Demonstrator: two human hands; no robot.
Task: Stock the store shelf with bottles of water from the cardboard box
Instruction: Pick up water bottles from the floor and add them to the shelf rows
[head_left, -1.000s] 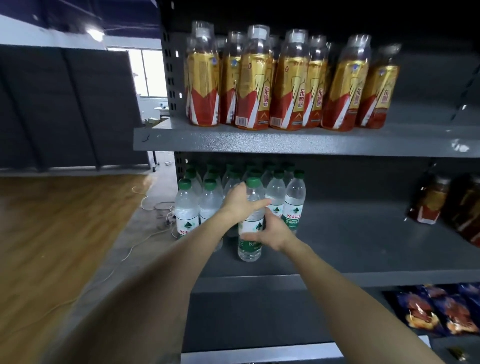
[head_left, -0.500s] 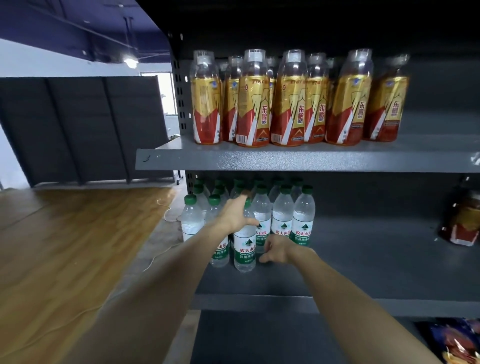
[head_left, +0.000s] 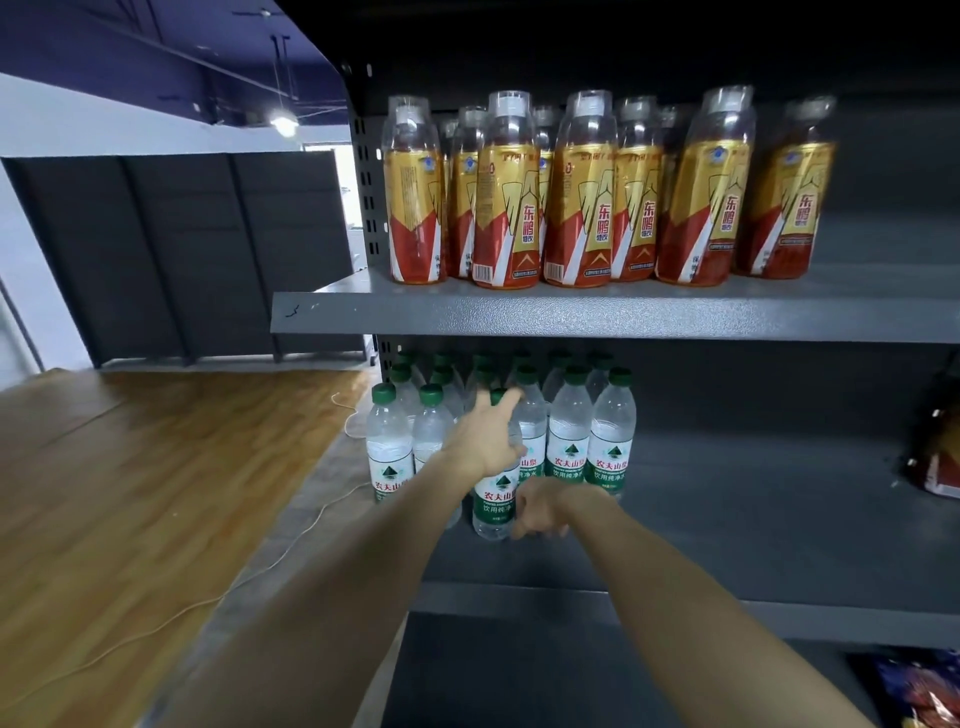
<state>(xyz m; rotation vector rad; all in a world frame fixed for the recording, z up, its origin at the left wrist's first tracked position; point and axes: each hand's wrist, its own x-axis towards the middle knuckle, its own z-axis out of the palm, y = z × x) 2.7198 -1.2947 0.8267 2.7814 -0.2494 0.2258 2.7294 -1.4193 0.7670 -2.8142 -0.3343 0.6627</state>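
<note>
Standing upright near the front of the grey metal shelf (head_left: 779, 525), one water bottle (head_left: 493, 499) with green cap and green label, just ahead of the packed rows of water bottles (head_left: 571, 431) behind both hands; left hand (head_left: 488, 441) laid against its upper half with fingers stretched out straight toward the cap, gripping nothing; right hand (head_left: 540, 506) low at its right side, fingers loosely curled at the label, touching it, though whether actually gripping cannot be told; beyond the right hand, bare speckled shelf surface running off to a dark packet (head_left: 940, 457) at the far edge; above the hands, an upper shelf (head_left: 597, 317) lined with gold-and-red drink bottles (head_left: 576, 197); below the forearms, a lower level with coloured snack bags (head_left: 914, 686); off past the left hand, wooden floor (head_left: 130, 493) crossed by a thin pale cable (head_left: 291, 540), dark panelled wall units (head_left: 182, 249) behind it, a lit ceiling lamp (head_left: 284, 124) overhead.
</note>
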